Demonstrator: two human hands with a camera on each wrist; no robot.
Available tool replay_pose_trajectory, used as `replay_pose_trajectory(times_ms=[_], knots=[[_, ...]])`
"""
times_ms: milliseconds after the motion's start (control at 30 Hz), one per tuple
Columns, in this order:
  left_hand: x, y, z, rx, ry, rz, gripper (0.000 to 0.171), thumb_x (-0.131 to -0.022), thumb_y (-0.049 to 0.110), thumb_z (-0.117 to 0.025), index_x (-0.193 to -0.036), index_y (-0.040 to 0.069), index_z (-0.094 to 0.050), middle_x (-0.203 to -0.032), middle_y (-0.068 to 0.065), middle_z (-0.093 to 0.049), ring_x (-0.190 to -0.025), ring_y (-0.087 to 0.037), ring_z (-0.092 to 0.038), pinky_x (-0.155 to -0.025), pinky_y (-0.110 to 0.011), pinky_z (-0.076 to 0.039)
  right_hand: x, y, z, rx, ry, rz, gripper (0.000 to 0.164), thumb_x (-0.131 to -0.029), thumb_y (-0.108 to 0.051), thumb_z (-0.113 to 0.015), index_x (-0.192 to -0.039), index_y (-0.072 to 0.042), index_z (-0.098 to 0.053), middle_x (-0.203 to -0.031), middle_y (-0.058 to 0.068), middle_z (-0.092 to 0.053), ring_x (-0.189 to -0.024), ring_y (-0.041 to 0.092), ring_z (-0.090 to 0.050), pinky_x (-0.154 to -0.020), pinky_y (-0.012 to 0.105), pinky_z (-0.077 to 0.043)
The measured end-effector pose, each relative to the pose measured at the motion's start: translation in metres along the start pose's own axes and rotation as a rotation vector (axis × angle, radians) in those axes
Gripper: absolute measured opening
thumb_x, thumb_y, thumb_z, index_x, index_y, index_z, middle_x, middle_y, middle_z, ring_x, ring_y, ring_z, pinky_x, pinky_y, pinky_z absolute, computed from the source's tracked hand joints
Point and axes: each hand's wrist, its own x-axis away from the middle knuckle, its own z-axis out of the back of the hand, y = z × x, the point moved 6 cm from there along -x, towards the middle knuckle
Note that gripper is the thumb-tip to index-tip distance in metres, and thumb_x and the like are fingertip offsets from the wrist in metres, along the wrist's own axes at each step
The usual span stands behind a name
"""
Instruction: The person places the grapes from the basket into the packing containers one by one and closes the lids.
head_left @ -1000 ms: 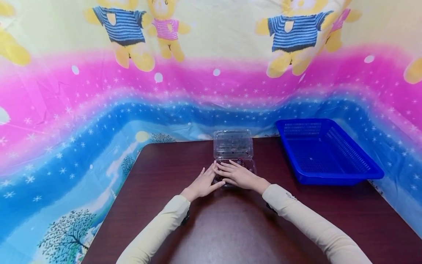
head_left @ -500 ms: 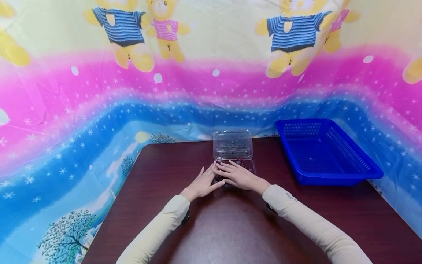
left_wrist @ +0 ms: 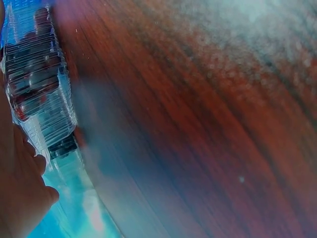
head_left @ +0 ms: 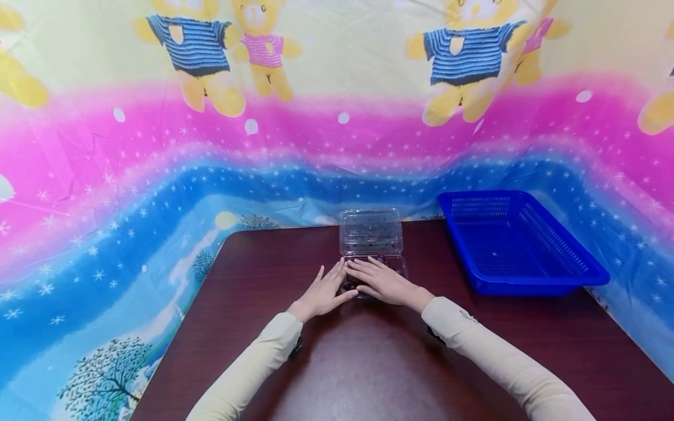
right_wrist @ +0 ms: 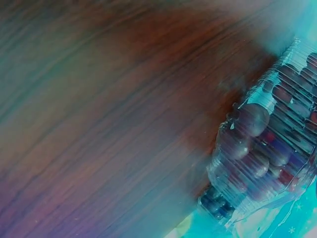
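A clear plastic clamshell box stands near the table's far edge, its lid raised at the back. Dark reddish-purple round fruit that look like grapes show through its ribbed wall in the right wrist view. My left hand lies at the box's left side, fingers extended towards its far left corner. Across the top of the fruit reaches my right hand, fingers spread and fairly straight, its tips meeting those of the left hand. Both hands hide much of the contents. In the left wrist view, the left fingers are beside the box wall.
A blue perforated plastic basket stands at the table's right rear. The dark reddish-brown wooden table carries both containers. A patterned cloth with bears and snowflakes hangs close behind the table and along its sides.
The head view has shifted very slightly. Both hands keep their place over the box, and the box and basket have not moved.
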Motion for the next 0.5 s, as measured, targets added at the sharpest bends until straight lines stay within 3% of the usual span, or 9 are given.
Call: replay_pose_trajectory(times_ms=[267,500], knots=[[-0.002,-0.001,-0.001,-0.012,0.014,0.003,0.085,-0.09,0.068,-0.021,-0.149,0.008,-0.009,-0.156,-0.008,-0.003,-0.143,-0.02,-0.01,-0.113,-0.053,-0.009,0.006,0.007,0.011,-0.025,0.069,-0.051,0.05,-0.096,-0.027,-0.051,-0.142,-0.012,-0.04,-0.145,0.008,-0.04,-0.134,0.026,-0.037,-0.107,0.052,-0.028],[-0.001,-0.001,0.0,0.007,0.027,-0.006,0.085,-0.09,0.068,-0.022,-0.149,0.008,-0.01,-0.156,-0.008,-0.004,-0.143,-0.022,-0.012,-0.113,-0.053,-0.011,0.013,0.017,0.019,-0.009,0.093,-0.159,0.047,-0.096,-0.028,-0.05,-0.139,-0.01,-0.043,-0.143,0.008,-0.043,-0.133,0.024,-0.037,-0.11,0.048,-0.024]])
